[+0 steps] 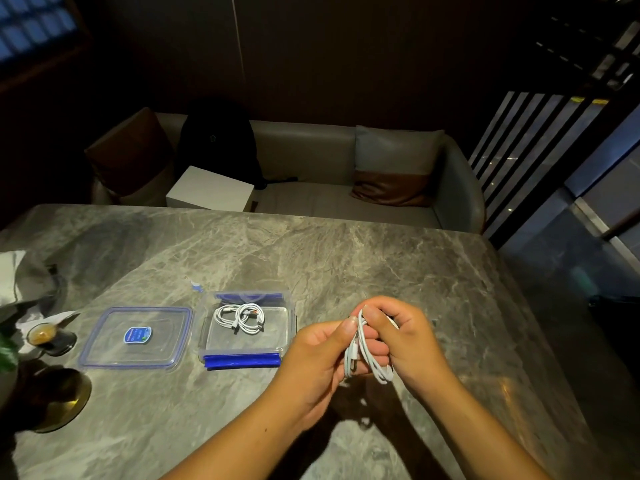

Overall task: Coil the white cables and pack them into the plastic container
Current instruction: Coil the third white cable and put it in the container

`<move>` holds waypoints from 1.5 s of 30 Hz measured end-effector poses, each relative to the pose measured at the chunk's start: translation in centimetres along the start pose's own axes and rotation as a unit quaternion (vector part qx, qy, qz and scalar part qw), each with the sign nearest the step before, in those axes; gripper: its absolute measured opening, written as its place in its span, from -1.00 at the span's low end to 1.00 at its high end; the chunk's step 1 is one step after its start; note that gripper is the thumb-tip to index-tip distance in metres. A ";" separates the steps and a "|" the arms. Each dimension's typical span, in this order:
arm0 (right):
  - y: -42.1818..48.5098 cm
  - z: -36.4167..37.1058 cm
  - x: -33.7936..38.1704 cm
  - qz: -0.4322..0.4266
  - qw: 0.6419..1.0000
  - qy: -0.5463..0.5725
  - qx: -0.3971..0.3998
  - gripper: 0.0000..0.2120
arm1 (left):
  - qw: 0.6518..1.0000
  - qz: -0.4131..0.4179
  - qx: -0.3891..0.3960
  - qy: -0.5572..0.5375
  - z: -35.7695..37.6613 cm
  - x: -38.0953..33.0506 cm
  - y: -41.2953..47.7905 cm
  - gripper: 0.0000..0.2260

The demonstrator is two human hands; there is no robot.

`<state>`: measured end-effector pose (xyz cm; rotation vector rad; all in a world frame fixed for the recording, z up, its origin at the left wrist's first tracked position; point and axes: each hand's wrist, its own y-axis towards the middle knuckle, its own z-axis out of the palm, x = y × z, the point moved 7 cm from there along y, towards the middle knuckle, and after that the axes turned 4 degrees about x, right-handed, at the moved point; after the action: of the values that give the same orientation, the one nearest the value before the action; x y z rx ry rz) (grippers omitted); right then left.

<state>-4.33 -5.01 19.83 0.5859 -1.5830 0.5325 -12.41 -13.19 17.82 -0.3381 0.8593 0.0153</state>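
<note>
White cable [363, 351] bunched into loose loops, held above the table [346, 258], right of the container. Thin round cord, several strands hanging side by side, lowest loop drooping below the fingers; one plug end visible near the left palm, type not readable.

Left hand [322, 351] cupped under the bundle, thumb pressed onto the strands from the near side. Right hand [401, 336] curled over the top, fingers closed down around the upper loops. Both hands touching each other at the cable.

Plastic container [247, 327] just left of the hands, open, clear with blue clips along near and far edges. Inside: coiled cables [240, 318], white, lying flat toward the far half, overlapping; number of cords not certain.

Lid [136, 337] beside the container on its left, lying flat, clear with blue rim. Oval blue label at its centre; print too small to read, no brand legible.

Further left: small glass [46, 336] with brownish liquid, on a dark saucer. Nearer, at table edge, round dark dish with gold-toned rim [64, 400].

Table grey, marble-veined. Beyond it, grey sofa [311, 161] with brown cushions, white box [211, 188] and dark bag [218, 143] on the seat.
</note>
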 end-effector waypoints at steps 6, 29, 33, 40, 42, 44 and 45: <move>0.0 0.2 0.1 -0.027 0.999 -0.012 -0.026 -0.80 | 0.992 0.035 -0.117 -0.025 -0.6 0.8 -0.1 -0.78; 0.4 -0.7 0.1 -0.029 0.995 -0.095 0.017 -0.89 | 0.964 -0.106 0.069 0.236 -0.5 -1.3 1.2 -0.84; 0.0 -1.0 -0.3 -0.013 0.998 -0.047 -0.037 -0.81 | 0.965 -0.098 0.039 0.240 -0.5 -1.2 1.3 -0.85; -0.3 -1.5 -0.8 0.000 0.996 -0.003 -0.087 -0.83 | 0.947 -0.050 0.021 0.316 -0.6 -1.3 1.5 -0.89; -0.1 -1.6 -1.3 0.026 0.994 0.030 -0.102 -0.88 | 0.944 -0.043 0.023 0.327 -0.7 -1.4 1.6 -0.88; 0.2 -1.7 -1.5 0.028 0.995 0.008 -0.094 -0.87 | 0.942 -0.044 0.032 0.331 -0.9 -1.6 1.8 -0.88; 0.4 -1.7 -1.4 0.022 0.996 -0.014 -0.085 -0.87 | 0.943 -0.044 0.035 0.328 -1.0 -1.8 1.9 -0.87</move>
<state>-3.23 -3.54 18.54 0.4315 -1.6528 0.4181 -14.58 -11.47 17.99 -0.3184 1.5018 -0.2231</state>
